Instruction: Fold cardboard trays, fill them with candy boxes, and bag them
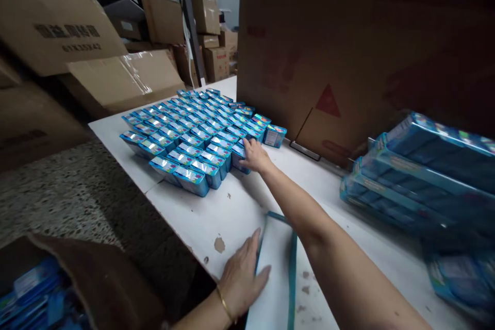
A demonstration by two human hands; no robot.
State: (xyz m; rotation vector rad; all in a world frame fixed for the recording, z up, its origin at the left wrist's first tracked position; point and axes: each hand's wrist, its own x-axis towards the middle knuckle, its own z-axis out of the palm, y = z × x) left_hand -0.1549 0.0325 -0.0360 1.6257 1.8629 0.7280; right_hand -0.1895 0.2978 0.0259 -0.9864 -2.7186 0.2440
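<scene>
My right hand (256, 155) reaches out to the near right corner of a block of small blue packs (189, 122). Its fingers and thumb close on one blue pack (240, 157) at the end of a row. Closer to me, my left hand (243, 270) lies along the left side of a shallow open display box (274, 252) with a white inside and blue-green edges. The left fingers are stretched and the thumb is spread over the box's wall. Inside the display box I see bare white card. One blue pack (275, 136) stands slightly apart at the right.
Filled blue display boxes (417, 175) are stacked on the right of the white table (201, 221). A large cardboard carton (309, 51) stands behind. At lower left, an open carton (100, 278) holds blue packaging. More cardboard boxes (127, 75) are piled beyond the table.
</scene>
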